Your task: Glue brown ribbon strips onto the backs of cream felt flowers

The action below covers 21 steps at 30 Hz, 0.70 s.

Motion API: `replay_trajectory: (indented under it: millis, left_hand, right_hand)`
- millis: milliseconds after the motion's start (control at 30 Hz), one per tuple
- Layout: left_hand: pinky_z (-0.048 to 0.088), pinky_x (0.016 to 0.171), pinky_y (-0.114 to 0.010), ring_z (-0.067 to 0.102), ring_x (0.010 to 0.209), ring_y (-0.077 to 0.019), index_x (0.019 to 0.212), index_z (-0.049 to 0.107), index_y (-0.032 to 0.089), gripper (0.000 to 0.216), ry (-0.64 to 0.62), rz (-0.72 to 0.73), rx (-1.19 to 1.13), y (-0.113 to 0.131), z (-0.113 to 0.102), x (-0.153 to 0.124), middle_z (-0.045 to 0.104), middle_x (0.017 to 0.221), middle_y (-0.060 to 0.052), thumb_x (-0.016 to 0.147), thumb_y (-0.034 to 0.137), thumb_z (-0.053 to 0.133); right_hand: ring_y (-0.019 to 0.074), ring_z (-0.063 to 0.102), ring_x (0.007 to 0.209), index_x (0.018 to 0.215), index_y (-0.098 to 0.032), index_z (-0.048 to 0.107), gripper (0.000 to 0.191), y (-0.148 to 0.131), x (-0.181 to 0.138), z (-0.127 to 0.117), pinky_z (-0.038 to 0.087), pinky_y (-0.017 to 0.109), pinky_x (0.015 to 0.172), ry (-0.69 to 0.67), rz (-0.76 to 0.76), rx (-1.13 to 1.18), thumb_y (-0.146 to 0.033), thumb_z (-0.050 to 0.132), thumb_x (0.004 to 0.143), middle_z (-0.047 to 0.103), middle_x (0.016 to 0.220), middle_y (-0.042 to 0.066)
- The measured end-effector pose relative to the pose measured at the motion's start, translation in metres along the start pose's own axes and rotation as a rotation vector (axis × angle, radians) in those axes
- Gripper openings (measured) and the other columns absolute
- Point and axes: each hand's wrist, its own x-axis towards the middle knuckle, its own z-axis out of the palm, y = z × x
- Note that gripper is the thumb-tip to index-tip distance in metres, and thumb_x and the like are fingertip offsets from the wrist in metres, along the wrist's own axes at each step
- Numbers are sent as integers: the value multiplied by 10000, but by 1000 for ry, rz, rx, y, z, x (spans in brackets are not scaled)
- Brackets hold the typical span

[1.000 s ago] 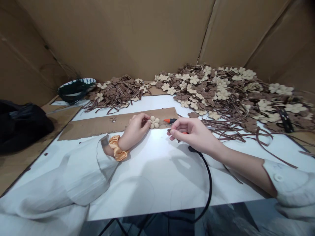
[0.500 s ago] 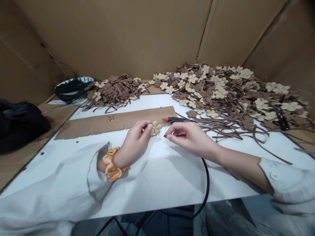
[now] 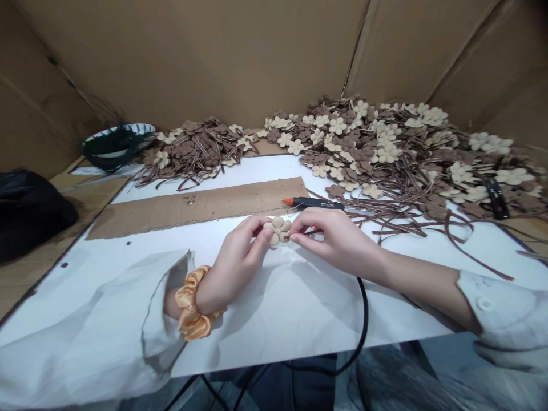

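Between the thumb and fingers of my left hand (image 3: 246, 245), a cream five-petal flower (image 3: 280, 231) is pinched, its face turned towards me. My right hand (image 3: 331, 234) is closed in a pinch on a thin brown strip (image 3: 315, 232), whose end is at the flower's right petals. The fingertips hide whether the strip passes into the flower. Just behind my right hand lies a black pen-like tool (image 3: 319, 204) with an orange tip. A bit of orange also shows beneath the right fingers, mostly hidden.
A large heap of brown and cream flowers (image 3: 342, 154) spreads across the back right, with loose brown strips (image 3: 398, 214) before it. A smaller flower pile (image 3: 197, 145), a bowl (image 3: 143, 129), a cardboard strip (image 3: 205, 204) and a black bag (image 3: 34, 211) are leftward. A black cable (image 3: 365, 308) hangs over the front edge.
The flower and the strip's end have come together; a gap stood between them before. My left hand has moved slightly right and towards me. The view has shifted a little.
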Motion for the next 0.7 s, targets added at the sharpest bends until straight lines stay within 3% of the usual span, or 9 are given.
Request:
replay_trajectory:
  millis: [700]
  left_hand:
    - [427,733,-249,598,821,-160,897,599,184,185,-16,11,14,5,3,-5,663,894,-26,890,313,466]
  right_hand:
    - [162,591,782,728,-171,640,133,0,-1,3,427,269,701,31,-15,-39,-148,536,808,663,836,47]
